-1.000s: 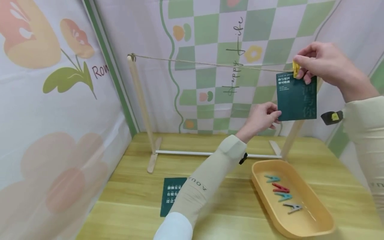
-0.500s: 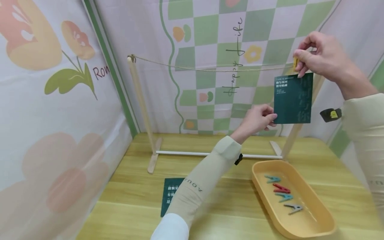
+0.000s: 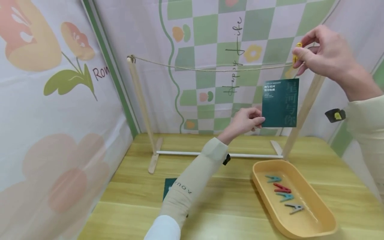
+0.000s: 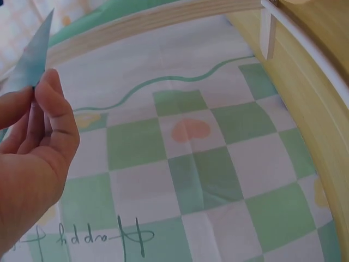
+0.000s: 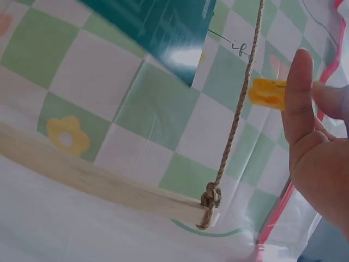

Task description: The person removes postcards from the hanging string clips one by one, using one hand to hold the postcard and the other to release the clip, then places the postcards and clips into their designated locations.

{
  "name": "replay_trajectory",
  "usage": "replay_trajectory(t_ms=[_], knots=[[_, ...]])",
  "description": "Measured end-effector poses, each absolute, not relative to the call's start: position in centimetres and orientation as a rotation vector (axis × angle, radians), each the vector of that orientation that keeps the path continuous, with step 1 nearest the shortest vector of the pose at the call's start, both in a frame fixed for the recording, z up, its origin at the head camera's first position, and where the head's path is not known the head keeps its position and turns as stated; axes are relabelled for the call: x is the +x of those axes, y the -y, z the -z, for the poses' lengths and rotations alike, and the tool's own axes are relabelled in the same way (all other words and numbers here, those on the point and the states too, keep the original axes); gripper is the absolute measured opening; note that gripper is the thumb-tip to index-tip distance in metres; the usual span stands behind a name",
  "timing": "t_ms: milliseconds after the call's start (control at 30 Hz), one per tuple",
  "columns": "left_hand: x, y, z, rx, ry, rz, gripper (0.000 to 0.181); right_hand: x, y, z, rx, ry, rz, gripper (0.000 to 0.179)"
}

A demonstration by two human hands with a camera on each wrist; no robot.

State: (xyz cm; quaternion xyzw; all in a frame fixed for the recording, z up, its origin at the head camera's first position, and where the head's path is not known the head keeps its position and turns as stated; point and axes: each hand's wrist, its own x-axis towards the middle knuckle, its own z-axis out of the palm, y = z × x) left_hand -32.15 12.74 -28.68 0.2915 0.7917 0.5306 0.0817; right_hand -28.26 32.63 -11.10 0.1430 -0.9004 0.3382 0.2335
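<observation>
Below the twine: your left hand [image 3: 244, 120] pinches the green card [image 3: 280, 103] by its lower left corner.
Above the twine [image 3: 210, 68]: your right hand [image 3: 322, 51] pinches the yellow clothespin [image 3: 297, 53], clear of the card.

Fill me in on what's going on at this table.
A person is working at a string stretched between two wooden posts. The left hand pinches the lower corner of a dark green card, holding it below the string. The right hand pinches a yellow clothespin up by the string; the pin is not on the card. A yellow tray on the table holds four more clothespins, and another green card lies flat on the tabletop.
</observation>
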Motion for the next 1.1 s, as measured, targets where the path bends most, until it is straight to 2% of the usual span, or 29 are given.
replay_trajectory(t_ms=[300,533,767,933,1100], knots=[[-32.0,-7.1,29.5,0.971,-2.314,-1.555,0.020,-26.8,-30.7,12.5,0.519,2.485,-0.674,0.034],[-31.3,-3.2,30.2,1.005,-2.302,-1.550,0.019,-25.6,-29.7,15.2,0.672,2.460,-0.318,0.034],[-29.9,-0.3,31.8,1.045,-2.288,-1.488,0.017,-24.1,-30.4,20.2,0.829,2.446,-0.243,0.031],[-29.1,1.8,32.8,1.090,-2.272,-1.407,0.016,-22.3,-31.5,24.6,0.854,2.528,-0.241,0.034],[-28.4,4.5,33.9,1.045,-2.278,-1.345,0.015,-21.0,-32.6,29.0,0.846,2.651,-0.253,0.027]])
